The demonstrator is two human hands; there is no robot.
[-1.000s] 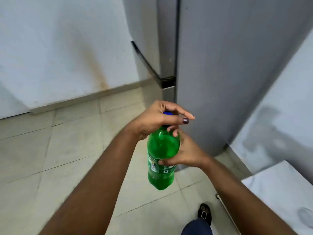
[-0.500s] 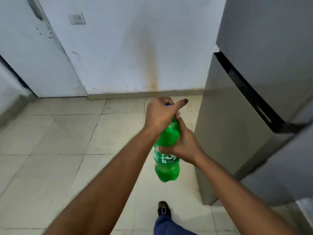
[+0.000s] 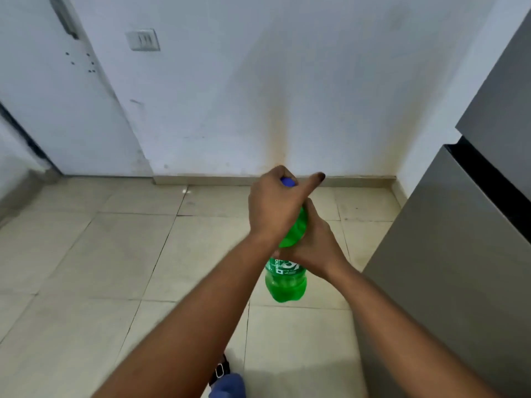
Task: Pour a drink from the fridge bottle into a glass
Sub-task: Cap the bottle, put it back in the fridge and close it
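Head view, the only one: both hands meet in mid-air over the floor (image 3: 120, 254), out in front of the person, with the bottle (image 3: 286, 282) held upright between them. The right hand (image 3: 314, 245) wraps the bottle at its shoulder, fingers curled round the green body just above the label, and carries the weight. The left hand (image 3: 277, 205) sits on top, fingers closed round the cap (image 3: 288, 182), of which only a sliver of blue shows; the thumb sticks out to the right, clear of the cap. The bottle looks well filled with liquid, though the level near the neck is hidden by the hands

The fridge (image 3: 459, 254) stands shut at the right, just beside the right forearm, and the wall (image 3: 287, 81) lies ahead with a switch (image 3: 142, 39) high at the left. A shoe (image 3: 219, 369) shows at the bottom edge. No glass and no surface are in view

My reading: the bottle is out of the fridge and the step in hand is unscrewing the cap, or at least gripping it ready to twist; whether it has loosened I cannot tell. Next, the left hand needs a firm twist against the right hand's hold, eased slowly since the drink looks fizzy and may foam, with the bottle kept upright. After that a glass has to be found, so pouring is some way off
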